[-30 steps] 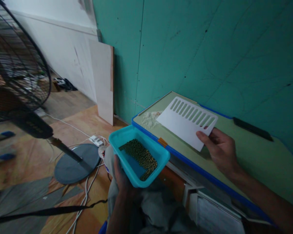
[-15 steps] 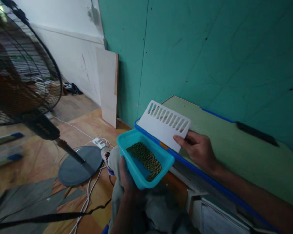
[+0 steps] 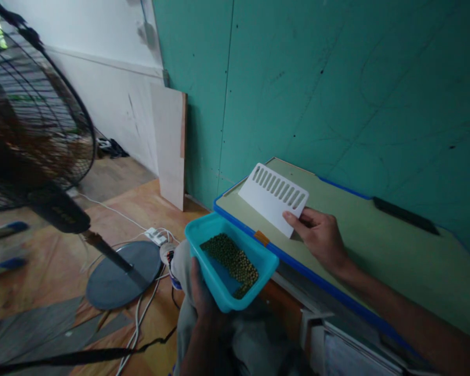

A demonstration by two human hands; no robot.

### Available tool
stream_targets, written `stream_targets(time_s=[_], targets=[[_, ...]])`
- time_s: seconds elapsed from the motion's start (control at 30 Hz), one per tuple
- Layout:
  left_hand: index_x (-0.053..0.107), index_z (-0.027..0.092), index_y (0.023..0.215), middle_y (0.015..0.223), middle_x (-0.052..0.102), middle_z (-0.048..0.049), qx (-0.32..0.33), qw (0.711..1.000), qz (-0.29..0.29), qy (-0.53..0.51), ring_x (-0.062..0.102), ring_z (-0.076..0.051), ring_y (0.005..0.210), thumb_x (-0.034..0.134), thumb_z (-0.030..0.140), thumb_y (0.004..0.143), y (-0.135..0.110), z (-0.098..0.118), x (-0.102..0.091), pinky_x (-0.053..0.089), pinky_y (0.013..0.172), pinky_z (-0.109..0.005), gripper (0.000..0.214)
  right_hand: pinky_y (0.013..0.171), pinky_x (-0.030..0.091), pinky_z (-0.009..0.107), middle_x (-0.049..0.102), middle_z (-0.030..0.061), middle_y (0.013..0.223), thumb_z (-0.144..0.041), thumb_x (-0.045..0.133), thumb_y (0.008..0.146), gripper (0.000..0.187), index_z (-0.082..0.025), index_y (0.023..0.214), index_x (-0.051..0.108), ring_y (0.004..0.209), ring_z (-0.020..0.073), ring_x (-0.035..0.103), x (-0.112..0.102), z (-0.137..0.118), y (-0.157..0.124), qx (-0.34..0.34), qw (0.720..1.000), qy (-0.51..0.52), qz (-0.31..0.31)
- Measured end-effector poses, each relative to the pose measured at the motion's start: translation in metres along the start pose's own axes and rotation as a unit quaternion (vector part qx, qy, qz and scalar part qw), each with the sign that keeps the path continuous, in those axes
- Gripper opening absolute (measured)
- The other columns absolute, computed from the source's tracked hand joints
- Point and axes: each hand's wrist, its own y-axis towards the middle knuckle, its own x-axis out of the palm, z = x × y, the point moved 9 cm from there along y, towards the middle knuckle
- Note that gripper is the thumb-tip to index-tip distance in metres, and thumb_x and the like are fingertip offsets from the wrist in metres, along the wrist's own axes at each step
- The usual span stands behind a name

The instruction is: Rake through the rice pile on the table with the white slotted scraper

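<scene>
My left hand [image 3: 204, 292] grips the near left side of a turquoise plastic tub [image 3: 254, 287], holding it tilted over my lap beside the table edge. Inside lie small round beans [image 3: 231, 261], dark green on one side and pale yellowish on the other. In my right hand [image 3: 321, 235] is a white slotted plastic plate [image 3: 268, 201], pinched at its right end between thumb and fingers. A row of slots runs along the plate's upper side. The plate is over the pale green tabletop [image 3: 360, 245]; whether it touches the surface I cannot tell.
Blue edging [image 3: 235, 222] with an orange-brown patch [image 3: 261, 238] borders the table. A black bar [image 3: 405, 215] lies along its far edge, by the green wall [image 3: 297, 78]. To the left stand a fan [image 3: 35, 120] on a round base [image 3: 125, 274], white cables and a power strip [image 3: 155, 236].
My right hand has moved the slotted plate away from the tub, further over the tabletop. The tub stays in my left hand, nearly in place. The view has shifted slightly.
</scene>
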Motion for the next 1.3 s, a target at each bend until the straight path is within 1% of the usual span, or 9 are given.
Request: stream_targets(time_s=[0.1, 0.27, 0.33, 0.43, 0.57, 0.8, 1.0, 1.17, 1.3], targets=[[0.073, 0.027, 0.133, 0.107, 0.083, -0.0057, 0.020, 1.000, 0.009, 0.006, 0.071, -0.029, 0.120, 0.057, 0.049, 0.100, 0.000, 0.003, -0.002, 0.055, 0.105, -0.042, 0.042, 0.066, 0.061, 0.033, 0.083, 0.0080, 0.091, -0.044, 0.073, 0.090, 0.030, -0.016, 0.094, 0.082, 0.075, 0.0253, 0.078, -0.014, 0.008, -0.003, 0.014, 1.000, -0.006, 0.019], [0.070, 0.027, 0.135, 0.103, 0.083, -0.0085, -0.024, 1.000, 0.019, -0.007, 0.073, -0.033, 0.117, 0.053, 0.052, 0.102, -0.004, -0.003, 0.001, 0.056, 0.104, -0.047, 0.045, 0.066, 0.059, 0.033, 0.083, 0.0087, 0.089, -0.045, 0.074, 0.088, 0.031, -0.016, 0.093, 0.081, 0.076, 0.0267, 0.079, -0.032, 0.021, -0.007, 0.028, 0.998, -0.035, 0.042], [0.068, 0.029, 0.139, 0.106, 0.083, -0.0075, -0.015, 1.000, 0.025, 0.001, 0.073, -0.032, 0.117, 0.051, 0.051, 0.103, -0.004, 0.000, 0.001, 0.056, 0.104, -0.047, 0.046, 0.065, 0.059, 0.032, 0.083, 0.0084, 0.089, -0.046, 0.075, 0.088, 0.031, -0.016, 0.095, 0.080, 0.076, 0.0261, 0.078, -0.037, 0.025, -0.006, 0.032, 0.998, -0.024, 0.056], [0.067, 0.029, 0.140, 0.109, 0.083, -0.0047, 0.025, 0.998, 0.047, 0.022, 0.071, -0.029, 0.120, 0.052, 0.047, 0.103, -0.001, 0.007, -0.006, 0.055, 0.105, -0.044, 0.043, 0.068, 0.058, 0.031, 0.083, 0.0079, 0.093, -0.047, 0.075, 0.088, 0.032, -0.017, 0.099, 0.078, 0.081, 0.0244, 0.078, -0.050, 0.029, -0.004, 0.028, 0.993, 0.017, 0.114], [0.070, 0.029, 0.136, 0.121, 0.081, -0.0032, 0.051, 0.998, 0.002, 0.042, 0.065, -0.029, 0.130, 0.058, 0.051, 0.100, 0.007, 0.011, -0.007, 0.053, 0.108, -0.040, 0.044, 0.073, 0.058, 0.033, 0.081, 0.0085, 0.097, -0.048, 0.076, 0.089, 0.031, -0.019, 0.100, 0.076, 0.086, 0.0236, 0.076, -0.063, 0.037, 0.000, 0.021, 0.983, 0.049, 0.175], [0.069, 0.033, 0.137, 0.120, 0.081, -0.0015, 0.048, 0.997, -0.018, 0.058, 0.056, -0.031, 0.140, 0.061, 0.056, 0.096, 0.005, 0.011, -0.006, 0.054, 0.107, -0.042, 0.048, 0.076, 0.058, 0.037, 0.081, 0.0090, 0.097, -0.049, 0.074, 0.090, 0.035, -0.018, 0.105, 0.076, 0.085, 0.0239, 0.075, -0.058, 0.052, 0.007, 0.032, 0.987, 0.045, 0.149], [0.072, 0.031, 0.133, 0.119, 0.081, -0.0024, 0.058, 0.997, -0.005, 0.055, 0.060, -0.031, 0.136, 0.056, 0.052, 0.100, 0.006, 0.013, -0.007, 0.053, 0.108, -0.043, 0.042, 0.073, 0.057, 0.036, 0.081, 0.0099, 0.096, -0.051, 0.072, 0.090, 0.041, -0.015, 0.108, 0.076, 0.081, 0.0236, 0.074, -0.053, 0.051, 0.008, 0.030, 0.992, 0.024, 0.121], [0.071, 0.029, 0.135, 0.120, 0.081, -0.0032, 0.060, 0.996, -0.016, 0.061, 0.063, -0.030, 0.132, 0.057, 0.051, 0.100, 0.008, 0.014, -0.006, 0.053, 0.108, -0.042, 0.044, 0.069, 0.055, 0.033, 0.081, 0.0091, 0.095, -0.052, 0.073, 0.090, 0.040, -0.015, 0.108, 0.076, 0.081, 0.0227, 0.073, -0.047, 0.045, 0.008, 0.020, 0.994, 0.052, 0.095], [0.072, 0.029, 0.134, 0.113, 0.082, -0.0039, 0.045, 0.997, 0.008, 0.068, 0.066, -0.030, 0.128, 0.058, 0.050, 0.099, 0.009, 0.013, -0.013, 0.054, 0.106, -0.042, 0.043, 0.066, 0.054, 0.031, 0.080, 0.0078, 0.092, -0.051, 0.073, 0.090, 0.038, -0.016, 0.105, 0.076, 0.077, 0.0215, 0.071, -0.048, 0.041, 0.006, 0.017, 0.993, 0.048, 0.106]])
